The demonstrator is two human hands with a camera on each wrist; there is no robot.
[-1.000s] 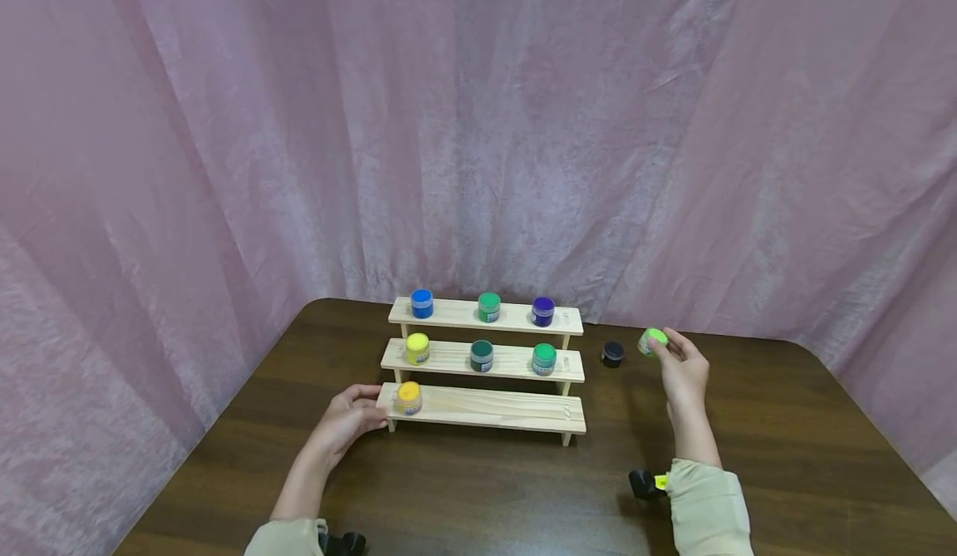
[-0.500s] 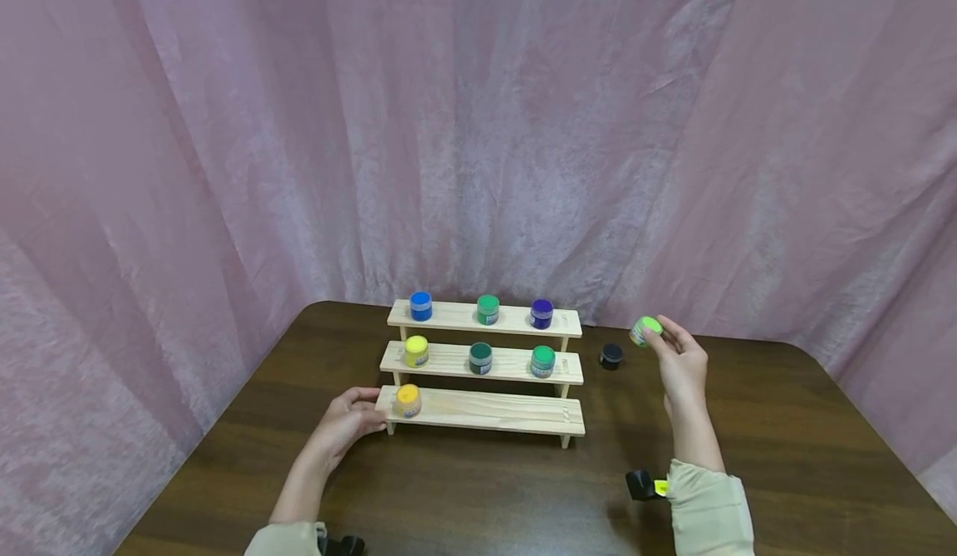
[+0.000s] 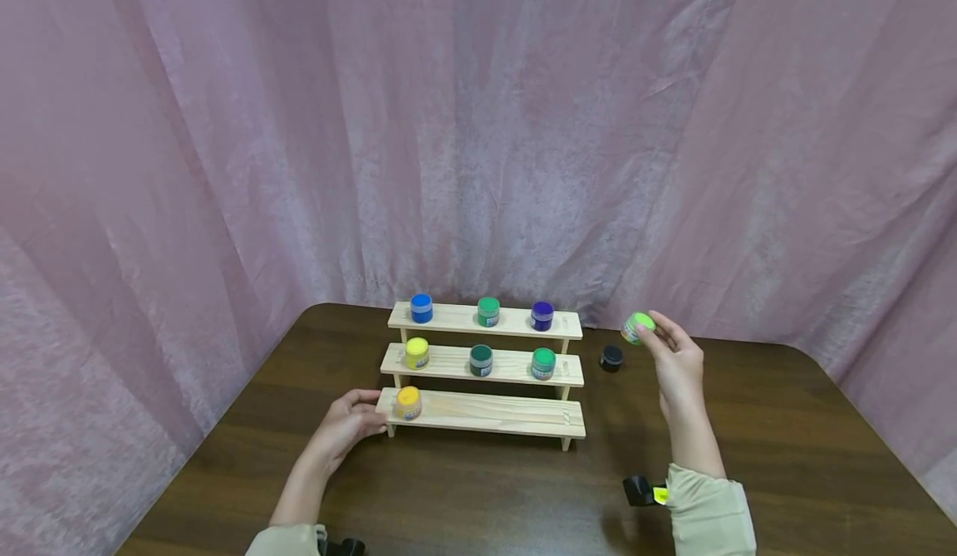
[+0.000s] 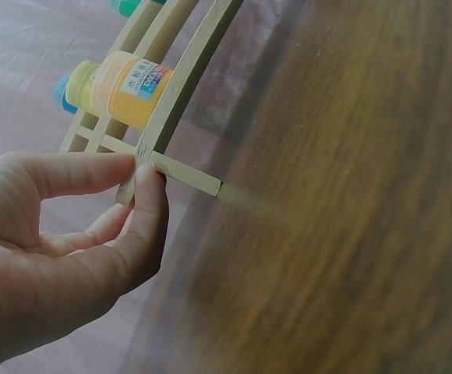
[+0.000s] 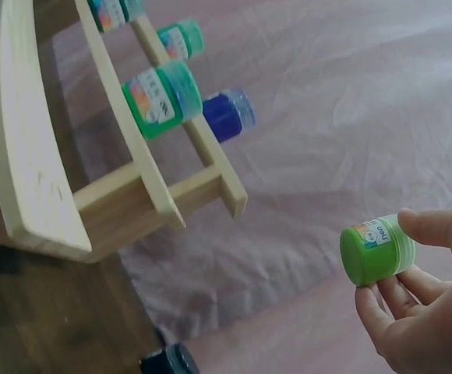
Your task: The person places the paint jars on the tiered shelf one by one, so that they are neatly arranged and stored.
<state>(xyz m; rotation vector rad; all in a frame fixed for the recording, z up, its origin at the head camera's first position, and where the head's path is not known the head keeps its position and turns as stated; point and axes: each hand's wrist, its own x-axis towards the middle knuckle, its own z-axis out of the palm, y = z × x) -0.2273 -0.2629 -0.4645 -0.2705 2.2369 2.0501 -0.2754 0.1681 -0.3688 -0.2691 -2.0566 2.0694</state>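
Note:
A three-tier wooden rack [image 3: 486, 413] stands on the table. My left hand [image 3: 348, 420] pinches the left end of its lowest shelf between thumb and fingers, as the left wrist view shows close up. Just beside those fingers an orange-yellow paint jar [image 4: 136, 89] sits on that shelf. Off the rack's right side, my right hand [image 3: 679, 366] holds a light green paint jar [image 5: 376, 251] in the air, thumb on one side and fingertips on the other. Below and left of that jar, a black jar [image 3: 611, 358] rests on the table.
On the middle shelf are a yellow jar [image 3: 416, 353], a dark green jar [image 3: 481, 361] and a green jar [image 3: 543, 363]. The top shelf bears a blue jar [image 3: 421, 308], another green jar [image 3: 488, 312] and a purple jar [image 3: 542, 316]. A pink curtain [image 3: 478, 124] hangs behind the table.
My right hand has risen slightly and moved left with the light green jar, which is now higher above the table. My left hand keeps its grip on the rack's end.

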